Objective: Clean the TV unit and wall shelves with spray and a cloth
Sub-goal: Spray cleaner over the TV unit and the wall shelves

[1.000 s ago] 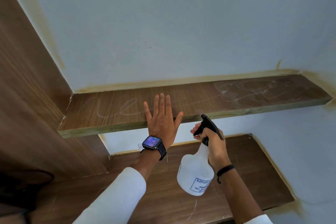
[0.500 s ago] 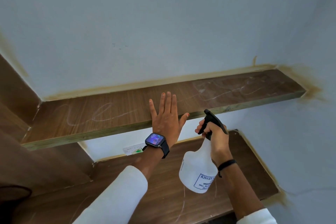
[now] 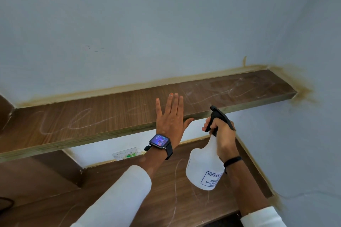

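The upper wall shelf (image 3: 103,121), a brown wood-grain board fixed against the pale blue wall (image 3: 166,24), carries looping whitish streaks along its top. The left hand (image 3: 170,119) lies flat on that shelf near its front edge, fingers straight and close together, thumb spread out past the edge; I see no cloth under it. A smartwatch (image 3: 160,141) with a lit screen and dark strap sits on the left wrist, just below the shelf's front edge, and a white sleeve (image 3: 118,197) covers the forearm.

Just to the right of that hand, in front of the shelf edge, the right hand (image 3: 222,134) grips the neck of a white spray bottle (image 3: 203,169), fingers curled round the black trigger head (image 3: 218,115), whose nozzle points up toward the shelf. The bottle hangs tilted, with a blue-printed label low on its body. A black band (image 3: 232,160) circles the right wrist.

Beneath the upper shelf runs a lower shelf (image 3: 110,186), also streaked, and a small clear plastic packet (image 3: 127,154) with green inside lies against the wall at its back
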`<state>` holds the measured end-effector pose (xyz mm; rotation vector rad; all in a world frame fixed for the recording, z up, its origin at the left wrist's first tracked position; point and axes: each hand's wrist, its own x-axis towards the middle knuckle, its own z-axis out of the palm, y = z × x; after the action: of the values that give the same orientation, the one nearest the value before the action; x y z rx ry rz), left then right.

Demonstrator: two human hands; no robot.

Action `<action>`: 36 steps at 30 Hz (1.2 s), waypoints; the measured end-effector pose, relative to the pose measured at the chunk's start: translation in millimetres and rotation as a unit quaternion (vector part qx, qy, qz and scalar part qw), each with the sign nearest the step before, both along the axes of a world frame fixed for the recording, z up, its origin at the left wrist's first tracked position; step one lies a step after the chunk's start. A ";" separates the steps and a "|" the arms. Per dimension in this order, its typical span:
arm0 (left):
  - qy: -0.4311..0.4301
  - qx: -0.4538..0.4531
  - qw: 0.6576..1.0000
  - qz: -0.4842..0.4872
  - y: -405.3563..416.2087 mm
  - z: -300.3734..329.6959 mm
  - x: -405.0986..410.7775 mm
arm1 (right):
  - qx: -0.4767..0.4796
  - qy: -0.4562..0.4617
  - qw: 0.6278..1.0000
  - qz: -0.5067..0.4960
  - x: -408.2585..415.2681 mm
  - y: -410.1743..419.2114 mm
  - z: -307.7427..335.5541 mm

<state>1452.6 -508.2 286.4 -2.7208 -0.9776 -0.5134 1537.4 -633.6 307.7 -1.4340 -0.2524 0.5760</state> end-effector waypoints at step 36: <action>0.062 -0.009 0.995 -0.077 -47.6 16.1 134.6 | 0.016 0.005 0.999 -0.028 111.0 -57.1 -7.0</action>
<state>1587.2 -555.8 302.4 -2.8198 -0.7503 -0.3568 1648.4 -690.8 300.7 -1.4018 -0.2121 0.5300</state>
